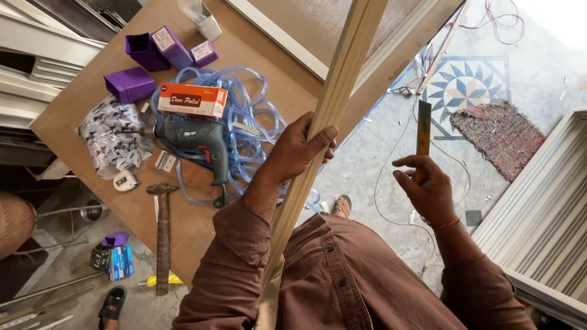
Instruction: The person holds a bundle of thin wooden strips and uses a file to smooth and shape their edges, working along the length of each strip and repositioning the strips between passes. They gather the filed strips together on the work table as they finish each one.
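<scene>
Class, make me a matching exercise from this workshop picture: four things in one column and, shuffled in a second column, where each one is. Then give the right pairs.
Things:
1. Long pale wooden strip
2. Flat metal file
3. Electric drill
4. Hammer

Places:
A. Lying on the coil of clear blue tubing
B. Gripped in the left hand
C. At the near edge of the brown table, handle pointing toward the person
D. Held upright by the right hand

Pairs: 1-B, 2-D, 3-A, 4-C
</scene>
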Available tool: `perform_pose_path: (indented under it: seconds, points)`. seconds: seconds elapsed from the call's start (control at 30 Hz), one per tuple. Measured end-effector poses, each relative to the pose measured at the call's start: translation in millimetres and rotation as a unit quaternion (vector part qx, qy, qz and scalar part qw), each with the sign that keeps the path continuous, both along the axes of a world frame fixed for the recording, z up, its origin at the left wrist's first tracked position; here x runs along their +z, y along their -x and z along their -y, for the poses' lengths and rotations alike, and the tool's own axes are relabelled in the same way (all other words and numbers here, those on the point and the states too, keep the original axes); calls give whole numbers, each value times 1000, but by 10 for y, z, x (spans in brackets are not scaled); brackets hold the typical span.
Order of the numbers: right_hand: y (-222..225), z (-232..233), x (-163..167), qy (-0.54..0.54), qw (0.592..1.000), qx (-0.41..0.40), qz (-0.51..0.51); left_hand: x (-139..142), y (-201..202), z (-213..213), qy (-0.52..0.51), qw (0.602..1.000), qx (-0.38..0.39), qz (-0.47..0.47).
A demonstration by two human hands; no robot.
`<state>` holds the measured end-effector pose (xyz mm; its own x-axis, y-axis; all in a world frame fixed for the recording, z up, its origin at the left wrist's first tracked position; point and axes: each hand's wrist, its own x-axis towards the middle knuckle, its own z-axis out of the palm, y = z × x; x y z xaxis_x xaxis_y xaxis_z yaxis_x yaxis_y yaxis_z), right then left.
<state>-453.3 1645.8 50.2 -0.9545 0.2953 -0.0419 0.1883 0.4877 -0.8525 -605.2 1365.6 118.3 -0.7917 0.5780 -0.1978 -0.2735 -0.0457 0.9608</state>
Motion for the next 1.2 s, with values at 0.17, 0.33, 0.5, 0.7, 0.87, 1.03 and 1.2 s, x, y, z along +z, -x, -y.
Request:
perform_pose_path:
  seconds: [0.17, 0.33, 0.5, 0.7, 0.87, 1.03, 1.2]
  points:
    - [154, 275, -17, 119, 981, 86, 127, 178, 14, -102, -6, 1000, -10, 0]
    - [310, 1272, -183, 179, 861, 464, 102, 530, 360, -427, -47, 996, -25, -68]
    - [405, 1734, -71, 209, 880, 416, 98, 654, 548, -488, -64, 953, -6, -295]
    - [693, 1097, 275, 282, 896, 322, 120, -596, -602, 1010, 78, 972, 125, -185]
    - [1248, 614, 365, 354, 902, 233, 75, -1705, -1932, 1378, 174, 984, 32, 27]
    - [1612, 72, 304, 431, 879, 193, 62, -1800, -2161, 1427, 322, 946, 35, 9]
    - [2082, -548, 240, 451, 870, 188, 58, -1680, -2276, 1517, 399, 916, 11, 45]
